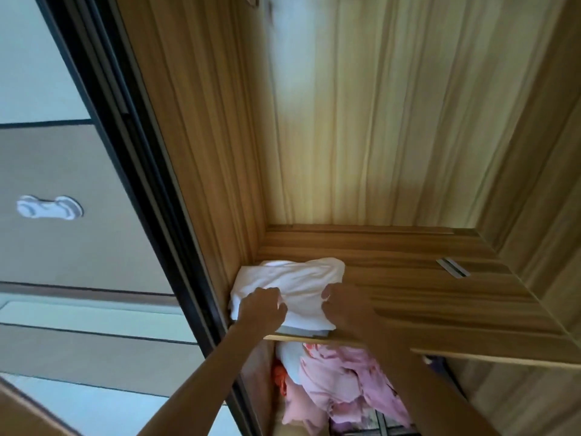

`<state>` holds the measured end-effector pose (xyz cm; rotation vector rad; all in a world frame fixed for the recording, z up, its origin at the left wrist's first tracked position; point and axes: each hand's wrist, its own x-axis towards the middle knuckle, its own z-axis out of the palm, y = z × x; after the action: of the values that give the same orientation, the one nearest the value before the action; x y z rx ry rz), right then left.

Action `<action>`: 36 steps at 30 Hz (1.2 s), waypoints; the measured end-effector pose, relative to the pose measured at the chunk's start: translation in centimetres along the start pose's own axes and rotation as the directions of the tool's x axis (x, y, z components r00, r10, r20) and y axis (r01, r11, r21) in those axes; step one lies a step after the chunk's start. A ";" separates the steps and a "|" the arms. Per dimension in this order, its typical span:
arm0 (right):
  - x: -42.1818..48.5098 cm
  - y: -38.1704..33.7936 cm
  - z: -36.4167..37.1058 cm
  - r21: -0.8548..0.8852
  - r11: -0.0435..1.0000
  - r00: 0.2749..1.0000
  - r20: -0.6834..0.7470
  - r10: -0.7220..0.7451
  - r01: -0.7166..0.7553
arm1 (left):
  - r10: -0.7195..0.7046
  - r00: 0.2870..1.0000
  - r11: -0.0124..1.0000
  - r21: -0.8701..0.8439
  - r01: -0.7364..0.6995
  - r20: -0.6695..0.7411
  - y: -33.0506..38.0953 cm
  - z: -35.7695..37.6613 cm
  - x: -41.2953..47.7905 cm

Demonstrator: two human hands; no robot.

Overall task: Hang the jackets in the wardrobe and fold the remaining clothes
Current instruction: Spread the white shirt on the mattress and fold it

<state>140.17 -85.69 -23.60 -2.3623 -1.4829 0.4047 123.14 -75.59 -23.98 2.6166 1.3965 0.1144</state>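
A folded white garment [301, 278] lies on a wooden shelf [424, 297] inside the open wardrobe, pushed against the left wall. My left hand [262, 308] grips its near left edge with curled fingers. My right hand [341, 305] grips the near right edge the same way. Both arms reach up from below. A grey layer shows under the white garment at the shelf's front edge.
Below the shelf, a loose heap of pink clothes [342, 382] with an orange piece [279, 377] fills the lower compartment. The wardrobe's dark sliding-door frame [151, 184] runs along the left. A small metal plate [452, 267] sits on the shelf at the right.
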 end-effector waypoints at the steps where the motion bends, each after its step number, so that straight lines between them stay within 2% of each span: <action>1: -1.2 -0.3 -0.5 -0.012 1.000 1.000 -0.001 -0.019 0.019 | -0.010 1.000 1.000 -0.016 0.010 0.006 0.3 -0.6 -1.2; 5: -5.7 -1.1 -2.1 -0.006 0.999 0.999 0.032 -0.034 0.034 | -0.019 1.000 0.997 -0.074 0.019 0.007 0.9 -1.9 -5.3; 9: -9.4 -2.5 -3.5 -0.003 0.997 0.995 0.059 -0.074 0.075 | -0.030 0.998 0.998 -0.056 0.033 0.050 1.0 -3.2 -8.5; 16: -12.9 -7.6 -3.1 0.047 0.980 0.977 0.076 -0.199 0.196 | -0.060 0.998 0.998 -0.018 0.060 0.019 -1.0 -5.7 -14.3; 27: -19.1 -25.1 4.3 0.074 0.872 0.847 0.213 -0.487 0.483 | -0.327 0.945 0.941 -0.090 0.327 0.010 -16.2 -8.7 -28.9; 31: -23.0 -33.5 8.9 0.093 0.826 0.789 0.251 -0.561 0.557 | -0.455 0.891 0.884 -0.115 0.454 0.019 -23.5 -10.5 -36.7; 36: -29.3 -43.8 15.4 0.103 0.727 0.671 0.314 -0.672 0.679 | -0.620 0.784 0.773 -0.153 0.615 0.019 -31.9 -12.6 -46.8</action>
<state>85.99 -92.48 -17.44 -1.6001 -2.3859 0.5977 69.15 -95.58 -16.96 1.9100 2.0883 0.1651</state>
